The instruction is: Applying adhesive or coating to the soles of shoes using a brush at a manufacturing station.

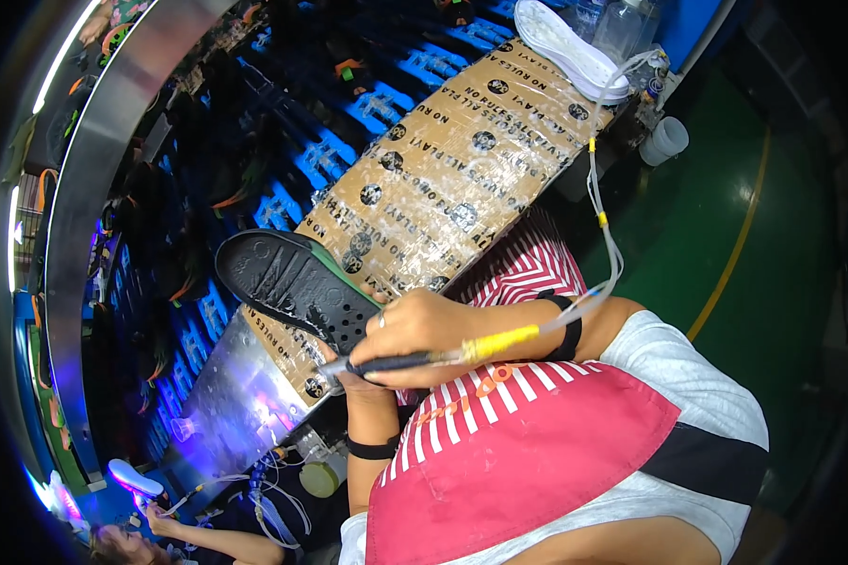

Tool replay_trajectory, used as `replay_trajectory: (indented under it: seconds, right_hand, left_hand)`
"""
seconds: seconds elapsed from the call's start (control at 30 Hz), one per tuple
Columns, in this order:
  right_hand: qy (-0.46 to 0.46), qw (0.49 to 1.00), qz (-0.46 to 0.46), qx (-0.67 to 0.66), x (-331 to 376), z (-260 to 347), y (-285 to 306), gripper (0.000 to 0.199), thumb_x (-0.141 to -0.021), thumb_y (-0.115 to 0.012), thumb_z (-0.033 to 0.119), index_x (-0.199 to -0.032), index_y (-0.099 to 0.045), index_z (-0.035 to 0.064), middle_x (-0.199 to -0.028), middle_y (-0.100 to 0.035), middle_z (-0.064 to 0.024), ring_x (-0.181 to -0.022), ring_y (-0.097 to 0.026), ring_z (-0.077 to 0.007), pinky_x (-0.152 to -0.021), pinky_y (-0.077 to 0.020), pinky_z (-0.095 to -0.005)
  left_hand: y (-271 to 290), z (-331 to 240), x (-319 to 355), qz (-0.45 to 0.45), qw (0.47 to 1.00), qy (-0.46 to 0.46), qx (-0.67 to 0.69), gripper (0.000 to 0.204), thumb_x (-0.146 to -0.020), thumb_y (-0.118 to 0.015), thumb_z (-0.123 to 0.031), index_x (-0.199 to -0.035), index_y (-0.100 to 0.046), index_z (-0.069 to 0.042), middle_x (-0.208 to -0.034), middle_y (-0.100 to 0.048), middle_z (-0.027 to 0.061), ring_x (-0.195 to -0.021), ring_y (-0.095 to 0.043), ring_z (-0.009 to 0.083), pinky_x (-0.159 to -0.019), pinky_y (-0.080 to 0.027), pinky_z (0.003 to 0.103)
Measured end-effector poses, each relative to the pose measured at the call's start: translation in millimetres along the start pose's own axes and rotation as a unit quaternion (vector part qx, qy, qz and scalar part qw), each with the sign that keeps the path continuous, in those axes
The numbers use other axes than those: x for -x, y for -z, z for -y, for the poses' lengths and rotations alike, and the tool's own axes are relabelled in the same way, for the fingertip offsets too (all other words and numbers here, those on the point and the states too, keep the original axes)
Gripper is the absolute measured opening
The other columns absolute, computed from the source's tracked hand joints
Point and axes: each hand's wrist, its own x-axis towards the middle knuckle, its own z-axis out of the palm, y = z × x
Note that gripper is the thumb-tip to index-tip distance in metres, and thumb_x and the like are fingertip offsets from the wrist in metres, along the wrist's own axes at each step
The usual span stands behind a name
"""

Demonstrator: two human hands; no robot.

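A black shoe sole [287, 282] with a green strip along one side lies tilted over the taped cardboard, its row of small holes toward me. My left hand [356, 384] grips its near end from below, and most of those fingers are hidden behind the sole. Closed around a black pen-like applicator [396, 362] is my right hand [429, 325], with a ring on one finger. Yellow tape joins the applicator to a clear tube [594, 179] that runs up to the far right. The applicator's tip sits beside the sole's near end, close to my left hand; whether they touch I cannot tell.
Printed brown cardboard [443, 160] covers the bench. At its far end are a white sole [570, 52] and clear bottles [622, 33]; a white cup [664, 141] hangs beside it. Blue racks [377, 108] run along the left. A co-worker's hand [160, 518] holds a shoe, lower left.
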Motion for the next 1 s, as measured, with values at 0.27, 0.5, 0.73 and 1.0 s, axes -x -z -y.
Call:
replay_trajectory:
  seconds: [0.27,0.5,0.73,1.0]
  right_hand:
    - [-0.058,0.993,0.030,-0.097,3,2,-3,0.020,-0.073,-0.068,0.011,-0.092,-0.064,0.0041,-0.071,-0.062,-0.0114,-0.063,-0.061,-0.0246,-0.056,-0.0474,-0.0305]
    - [-0.186,0.964,0.043,-0.185,6,0,2,0.022,-0.074,-0.068,0.008,-0.095,-0.065,0.0028,-0.077,-0.064,-0.0112,-0.067,-0.063,-0.0193,-0.061,-0.0484,-0.0274]
    - [-0.227,0.928,0.053,-0.289,4,-2,6,0.025,-0.072,-0.071,0.008,-0.096,-0.066,0.0037,-0.077,-0.065,-0.0106,-0.066,-0.062,-0.0173,-0.060,-0.0470,-0.0266]
    - [-0.232,0.900,0.157,-0.335,0,5,16,0.023,-0.072,-0.071,0.008,-0.094,-0.067,0.0042,-0.074,-0.064,-0.0095,-0.063,-0.061,-0.0172,-0.056,-0.0457,-0.0253]
  left_hand:
    - [-13,-14,-9,0.012,0.994,-0.071,0.082,0.070,-0.081,-0.048,-0.057,-0.127,-0.040,-0.005,-0.122,-0.048,0.0155,-0.110,-0.046,0.0312,-0.091,-0.042,0.046]
    - [-19,-29,-14,0.033,0.989,-0.135,0.042,0.070,-0.083,-0.046,-0.058,-0.129,-0.039,-0.006,-0.119,-0.050,0.0167,-0.110,-0.047,0.0305,-0.088,-0.044,0.044]
    - [0,-54,-8,-0.038,0.992,-0.118,-0.009,0.071,-0.082,-0.048,-0.057,-0.129,-0.039,-0.005,-0.118,-0.051,0.0178,-0.106,-0.050,0.0315,-0.087,-0.046,0.045]
    - [-26,-58,-10,0.021,0.991,-0.128,-0.025,0.083,-0.073,-0.057,-0.062,-0.127,-0.038,-0.002,-0.116,-0.047,0.0231,-0.097,-0.052,0.0358,-0.081,-0.050,0.046]
